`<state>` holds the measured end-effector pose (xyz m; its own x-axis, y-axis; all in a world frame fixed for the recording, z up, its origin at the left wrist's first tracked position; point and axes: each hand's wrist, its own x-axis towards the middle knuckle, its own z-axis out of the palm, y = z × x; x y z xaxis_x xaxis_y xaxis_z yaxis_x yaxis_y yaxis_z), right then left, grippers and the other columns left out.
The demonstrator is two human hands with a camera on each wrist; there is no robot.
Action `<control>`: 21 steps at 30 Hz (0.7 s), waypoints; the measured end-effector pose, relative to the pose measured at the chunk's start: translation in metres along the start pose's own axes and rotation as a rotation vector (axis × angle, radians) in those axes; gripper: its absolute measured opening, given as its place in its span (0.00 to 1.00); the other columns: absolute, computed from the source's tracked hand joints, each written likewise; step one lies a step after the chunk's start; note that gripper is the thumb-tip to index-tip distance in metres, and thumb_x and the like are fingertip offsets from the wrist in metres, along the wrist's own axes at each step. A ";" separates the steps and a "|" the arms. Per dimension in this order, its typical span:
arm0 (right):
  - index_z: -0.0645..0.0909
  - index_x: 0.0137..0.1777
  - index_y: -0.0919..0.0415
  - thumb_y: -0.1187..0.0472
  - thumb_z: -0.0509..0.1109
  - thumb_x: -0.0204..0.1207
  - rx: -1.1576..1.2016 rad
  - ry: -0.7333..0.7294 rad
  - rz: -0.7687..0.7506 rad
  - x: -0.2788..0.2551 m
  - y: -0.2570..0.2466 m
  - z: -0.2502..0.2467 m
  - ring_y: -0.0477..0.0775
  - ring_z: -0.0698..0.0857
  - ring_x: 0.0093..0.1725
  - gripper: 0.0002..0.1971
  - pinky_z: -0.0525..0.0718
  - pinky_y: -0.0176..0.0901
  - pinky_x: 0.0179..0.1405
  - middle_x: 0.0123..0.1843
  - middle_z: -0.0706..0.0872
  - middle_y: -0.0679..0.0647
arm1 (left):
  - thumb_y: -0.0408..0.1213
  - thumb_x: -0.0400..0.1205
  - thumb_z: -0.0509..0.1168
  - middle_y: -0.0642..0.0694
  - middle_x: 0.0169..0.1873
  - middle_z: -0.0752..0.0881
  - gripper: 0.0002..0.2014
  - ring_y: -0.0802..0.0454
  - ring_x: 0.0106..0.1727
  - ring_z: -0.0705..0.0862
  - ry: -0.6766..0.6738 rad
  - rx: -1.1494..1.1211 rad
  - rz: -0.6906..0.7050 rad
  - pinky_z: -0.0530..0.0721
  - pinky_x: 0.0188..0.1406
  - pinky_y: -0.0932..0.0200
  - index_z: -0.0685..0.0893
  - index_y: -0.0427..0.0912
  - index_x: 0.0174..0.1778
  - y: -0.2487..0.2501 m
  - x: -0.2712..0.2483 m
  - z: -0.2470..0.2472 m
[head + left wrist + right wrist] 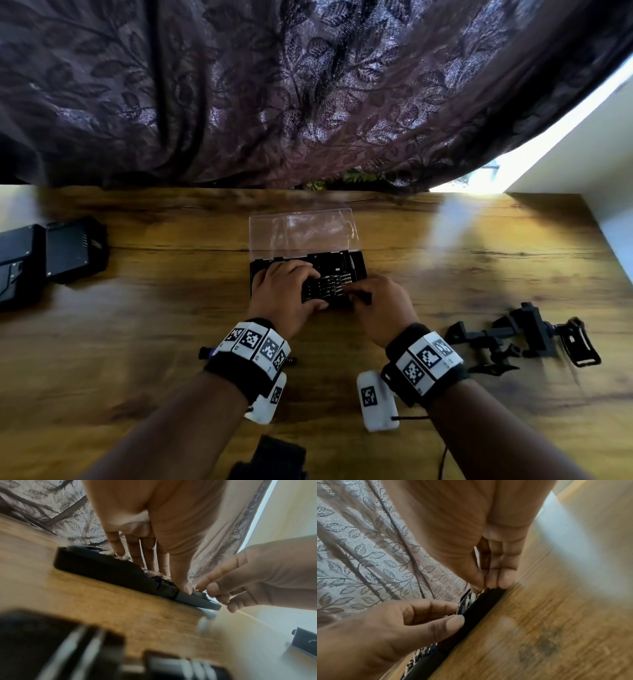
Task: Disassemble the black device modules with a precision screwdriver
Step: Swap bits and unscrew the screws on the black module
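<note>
A black screwdriver kit case (356, 267) lies open mid-table, its clear lid (301, 233) tipped back and rows of bits showing. My left hand (317, 289) grips the case's left half, fingers over the bits and thumb on the front wall (481, 605). My right hand (351, 293) pinches a small bit at the case's right front; the bit itself is mostly hidden. The left wrist view shows the case (102, 566) side-on, with my right hand's (211, 588) thumb and forefinger closed together. Two black device modules (68, 250) lie at the far left, away from both hands.
A cluster of black bracket and clamp parts (524, 332) lies on the table to the right. A dark patterned curtain (308, 85) hangs along the far edge, and a white wall (609, 212) bounds the right side. Another black object (274, 455) sits at the near edge.
</note>
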<state>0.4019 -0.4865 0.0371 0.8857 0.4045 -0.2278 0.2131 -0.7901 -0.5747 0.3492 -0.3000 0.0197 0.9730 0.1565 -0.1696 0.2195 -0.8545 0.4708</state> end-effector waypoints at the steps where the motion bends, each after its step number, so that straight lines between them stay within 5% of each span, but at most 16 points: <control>1: 0.90 0.62 0.50 0.63 0.71 0.82 0.003 0.004 0.014 0.000 0.001 -0.001 0.41 0.80 0.52 0.13 0.75 0.27 0.51 0.60 0.88 0.48 | 0.59 0.77 0.74 0.62 0.75 0.75 0.26 0.56 0.79 0.67 0.002 -0.019 -0.005 0.57 0.79 0.50 0.80 0.60 0.71 -0.001 0.001 0.000; 8: 0.91 0.57 0.48 0.62 0.72 0.82 0.111 0.091 0.146 -0.006 0.007 -0.012 0.42 0.85 0.51 0.10 0.80 0.34 0.54 0.55 0.91 0.43 | 0.50 0.73 0.81 0.57 0.73 0.80 0.29 0.54 0.77 0.73 -0.070 -0.177 0.010 0.70 0.80 0.41 0.82 0.56 0.70 -0.012 0.005 -0.007; 12: 0.91 0.58 0.46 0.58 0.71 0.83 0.152 0.044 0.158 -0.023 0.009 -0.006 0.35 0.84 0.43 0.10 0.75 0.21 0.39 0.50 0.91 0.41 | 0.49 0.72 0.82 0.56 0.74 0.80 0.33 0.53 0.77 0.74 -0.105 -0.153 0.044 0.71 0.79 0.42 0.81 0.56 0.73 -0.018 0.005 -0.012; 15: 0.91 0.60 0.47 0.58 0.72 0.82 0.123 -0.010 0.088 -0.039 0.006 0.007 0.36 0.86 0.49 0.11 0.75 0.16 0.45 0.54 0.91 0.41 | 0.48 0.71 0.83 0.57 0.74 0.80 0.33 0.54 0.77 0.74 -0.105 -0.142 0.066 0.72 0.78 0.47 0.81 0.56 0.73 -0.020 0.005 -0.013; 21: 0.90 0.64 0.49 0.60 0.72 0.81 0.168 0.076 0.134 -0.049 -0.002 0.020 0.42 0.88 0.55 0.13 0.85 0.39 0.60 0.58 0.92 0.43 | 0.49 0.73 0.82 0.57 0.74 0.81 0.32 0.53 0.77 0.75 -0.104 -0.100 0.109 0.73 0.78 0.49 0.80 0.57 0.73 -0.020 0.006 -0.017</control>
<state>0.3499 -0.4958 0.0333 0.9314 0.2600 -0.2548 0.0253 -0.7445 -0.6672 0.3514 -0.2737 0.0240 0.9799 0.0092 -0.1992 0.1243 -0.8095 0.5738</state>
